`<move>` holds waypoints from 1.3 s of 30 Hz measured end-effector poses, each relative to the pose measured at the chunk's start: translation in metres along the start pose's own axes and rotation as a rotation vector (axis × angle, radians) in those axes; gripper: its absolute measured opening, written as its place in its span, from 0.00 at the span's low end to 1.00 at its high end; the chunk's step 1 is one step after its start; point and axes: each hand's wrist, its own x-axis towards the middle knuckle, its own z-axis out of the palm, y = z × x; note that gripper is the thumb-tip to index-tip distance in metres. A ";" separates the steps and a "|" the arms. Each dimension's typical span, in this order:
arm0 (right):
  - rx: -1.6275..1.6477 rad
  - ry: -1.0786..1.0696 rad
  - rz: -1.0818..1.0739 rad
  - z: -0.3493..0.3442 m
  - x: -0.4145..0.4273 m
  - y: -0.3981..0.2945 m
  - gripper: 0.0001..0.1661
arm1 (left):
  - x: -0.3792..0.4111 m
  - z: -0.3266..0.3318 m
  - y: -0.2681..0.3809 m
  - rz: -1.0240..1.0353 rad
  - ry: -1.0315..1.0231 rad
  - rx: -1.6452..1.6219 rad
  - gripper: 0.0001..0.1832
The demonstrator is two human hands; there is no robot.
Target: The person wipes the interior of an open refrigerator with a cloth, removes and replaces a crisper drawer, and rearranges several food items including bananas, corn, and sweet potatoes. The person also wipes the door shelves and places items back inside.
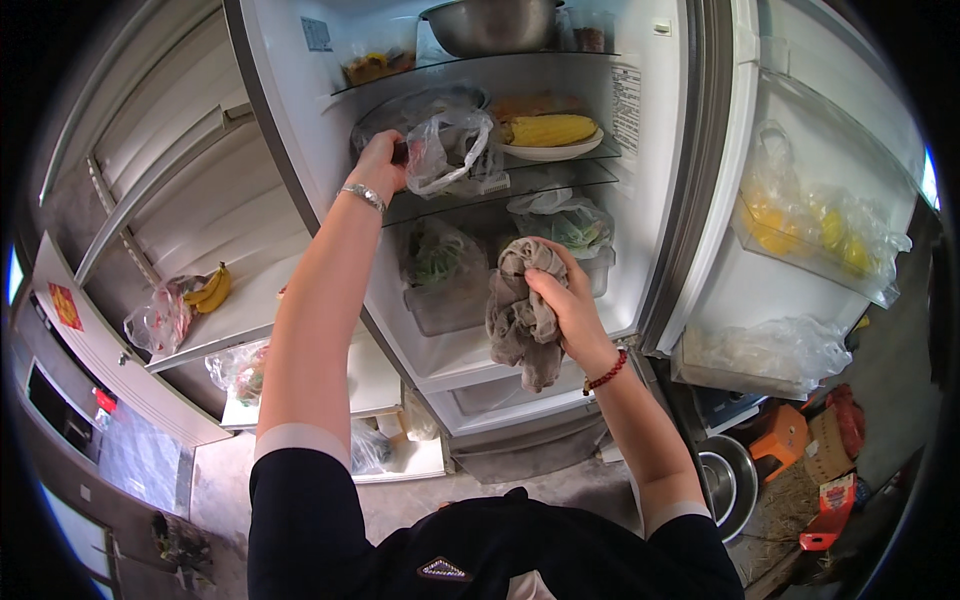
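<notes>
An open refrigerator [517, 337] stands before me. On its middle shelf, my left hand [381, 163] grips the left side of a clear plastic bag [450, 154]; something dark shows at its fingers, too hidden to name. Behind the bag is a round bowl or dish [420, 101], partly covered. Lower and to the right, my right hand [566, 296] clutches a crumpled grey-brown cloth [525, 315] in front of the lower compartment. To the right of the bag, a white plate [555, 152] carries yellow corn [551, 130].
Bagged greens [442, 259] sit in a clear drawer [450, 311] below the glass shelf [555, 180]. A steel bowl [491, 26] stands above. The open door [720, 300] at right holds bagged yellow fruit [780, 229]. Bananas [211, 289] lie on a cabinet shelf at left.
</notes>
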 end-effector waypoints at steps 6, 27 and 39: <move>-0.060 0.079 0.013 -0.017 -0.018 0.002 0.28 | 0.039 0.000 -0.005 0.004 0.050 -0.100 0.07; 0.477 0.449 0.353 -0.104 -0.053 0.085 0.24 | -0.104 -0.035 -0.081 1.064 0.198 1.060 0.21; -1.785 0.264 -0.114 -0.160 -0.011 0.187 0.34 | -0.124 -0.258 -0.284 0.811 -0.126 1.678 0.08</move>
